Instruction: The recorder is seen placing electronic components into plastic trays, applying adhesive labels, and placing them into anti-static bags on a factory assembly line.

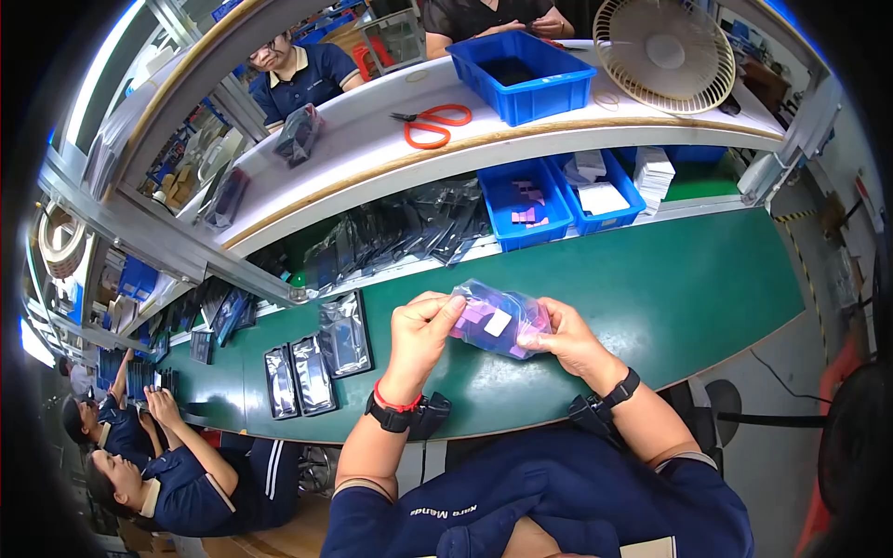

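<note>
A: Well, we start with the green bench (651, 279) that runs across the middle of the frame, and the white shelf (372, 139) arching over it in the upper half.

B: On that shelf we see a blue bin (521, 79) at upper center, a cream fan (665, 51) at upper right, and orange scissors (430, 126) just left of the bin. Below it, 2 blue trays (563, 200) hold pink and white slips.

A: At lower left of the bench we count 3 silver bags (316, 363) lying flat.

B: At center, our left hand (423, 330) and right hand (567, 339) are both clamped on the clear bag (493, 319), held just above the bench, one at each end.

A: We judge it already filled: pink and white slips show inside. Whether its mouth is sealed, we cannot tell; it has not yet been set down.
</note>
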`<state>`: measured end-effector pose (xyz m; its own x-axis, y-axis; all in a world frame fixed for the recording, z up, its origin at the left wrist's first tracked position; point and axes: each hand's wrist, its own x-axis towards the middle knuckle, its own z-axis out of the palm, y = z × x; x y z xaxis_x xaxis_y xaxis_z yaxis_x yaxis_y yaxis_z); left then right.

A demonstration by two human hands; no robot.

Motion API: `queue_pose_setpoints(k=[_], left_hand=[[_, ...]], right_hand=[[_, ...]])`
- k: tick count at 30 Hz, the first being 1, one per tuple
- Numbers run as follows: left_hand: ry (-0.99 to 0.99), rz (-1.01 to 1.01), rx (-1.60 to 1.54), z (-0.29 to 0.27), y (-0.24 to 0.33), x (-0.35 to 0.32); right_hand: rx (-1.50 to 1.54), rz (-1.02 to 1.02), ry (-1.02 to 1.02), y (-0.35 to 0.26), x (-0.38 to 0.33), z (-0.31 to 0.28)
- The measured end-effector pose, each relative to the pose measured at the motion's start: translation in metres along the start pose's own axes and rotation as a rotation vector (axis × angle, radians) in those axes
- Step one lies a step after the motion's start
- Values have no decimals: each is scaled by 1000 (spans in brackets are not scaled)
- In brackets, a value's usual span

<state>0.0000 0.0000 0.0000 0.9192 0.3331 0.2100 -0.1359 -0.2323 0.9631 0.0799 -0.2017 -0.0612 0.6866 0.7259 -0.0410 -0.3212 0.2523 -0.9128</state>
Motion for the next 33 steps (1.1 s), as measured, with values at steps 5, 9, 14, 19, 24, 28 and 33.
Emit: queue_pose_setpoints(k=[5, 9, 14, 19, 24, 28, 33], left_hand=[[109, 22, -58, 16, 6, 11], [180, 28, -157, 32, -6, 23], [90, 33, -105, 46, -11, 33], [339, 53, -278, 12, -30, 51], [540, 103, -375, -21, -42, 57], [556, 50, -387, -16, -59, 41], [581, 98, -389, -23, -57, 37]], right_hand=[[197, 173, 31, -15, -9, -7], [238, 163, 72, -24, -12, -12], [-9, 242, 88, -35, -14, -15], [45, 300, 109, -54, -18, -36], [-33, 205, 290, -93, 11, -67], [-354, 129, 412, -118, 83, -62], [-828, 146, 591, -114, 162, -54]])
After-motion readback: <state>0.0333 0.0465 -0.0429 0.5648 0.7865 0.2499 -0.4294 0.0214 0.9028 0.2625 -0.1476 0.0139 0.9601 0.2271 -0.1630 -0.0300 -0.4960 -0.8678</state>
